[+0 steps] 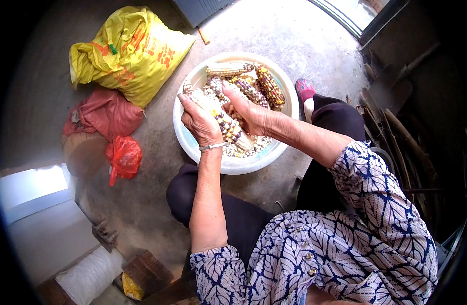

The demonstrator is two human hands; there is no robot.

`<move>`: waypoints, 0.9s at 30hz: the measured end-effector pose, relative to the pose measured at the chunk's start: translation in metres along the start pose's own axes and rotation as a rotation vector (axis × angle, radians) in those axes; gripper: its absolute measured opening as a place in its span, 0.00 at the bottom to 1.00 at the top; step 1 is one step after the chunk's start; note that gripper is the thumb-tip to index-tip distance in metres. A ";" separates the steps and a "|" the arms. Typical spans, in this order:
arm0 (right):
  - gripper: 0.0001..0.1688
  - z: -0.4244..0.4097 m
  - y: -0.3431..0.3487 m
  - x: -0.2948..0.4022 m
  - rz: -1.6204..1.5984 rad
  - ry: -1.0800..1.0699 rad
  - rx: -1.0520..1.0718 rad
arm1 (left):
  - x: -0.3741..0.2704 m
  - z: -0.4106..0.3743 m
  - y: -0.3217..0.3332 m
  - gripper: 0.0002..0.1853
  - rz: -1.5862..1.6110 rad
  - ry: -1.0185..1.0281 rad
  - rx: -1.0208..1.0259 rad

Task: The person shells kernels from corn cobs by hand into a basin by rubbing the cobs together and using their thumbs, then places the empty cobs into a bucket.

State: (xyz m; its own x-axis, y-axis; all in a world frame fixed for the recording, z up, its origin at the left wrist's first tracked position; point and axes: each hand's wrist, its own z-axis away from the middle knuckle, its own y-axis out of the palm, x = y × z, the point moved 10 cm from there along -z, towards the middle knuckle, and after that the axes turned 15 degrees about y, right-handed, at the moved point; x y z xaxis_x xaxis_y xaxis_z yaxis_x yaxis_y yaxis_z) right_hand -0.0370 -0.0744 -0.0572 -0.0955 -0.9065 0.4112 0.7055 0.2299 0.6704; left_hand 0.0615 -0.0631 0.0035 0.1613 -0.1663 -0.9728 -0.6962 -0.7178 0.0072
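Note:
My left hand grips a partly shelled corn cob from its left side. Rows of dark purple and yellow kernels remain along the cob's middle, and its lower end is pale and bare. Against the cob's right side, my right hand is curled with the thumb extended; whether its fingers also hold something else is hidden. Both hands are over a round white plastic basin. Inside lie several multicoloured corn cobs, including a red and yellow one and a pale-and-dark one. Loose kernels cover the basin's bottom.
A full yellow sack stands left of the basin, beside a reddish sack and a red plastic bag. Sticks of firewood are piled at the right. My knees flank the basin's near side on the concrete floor.

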 end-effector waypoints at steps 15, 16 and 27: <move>0.35 -0.012 -0.007 0.002 -0.051 -0.069 -0.025 | -0.012 0.003 0.001 0.30 0.021 0.086 -0.041; 0.36 0.003 0.004 0.005 -0.040 -0.007 -0.032 | -0.015 0.002 0.000 0.30 -0.039 0.115 -0.015; 0.25 -0.019 -0.020 0.013 0.006 -0.252 -0.113 | -0.033 0.023 0.032 0.25 -0.352 0.355 0.183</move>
State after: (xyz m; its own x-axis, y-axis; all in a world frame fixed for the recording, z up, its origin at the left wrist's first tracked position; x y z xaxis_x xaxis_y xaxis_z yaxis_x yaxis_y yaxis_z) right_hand -0.0385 -0.0972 -0.0773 -0.2531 -0.7854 0.5649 0.7789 0.1809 0.6005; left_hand 0.0173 -0.0652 0.0302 0.6123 -0.1778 -0.7703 -0.6625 -0.6472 -0.3772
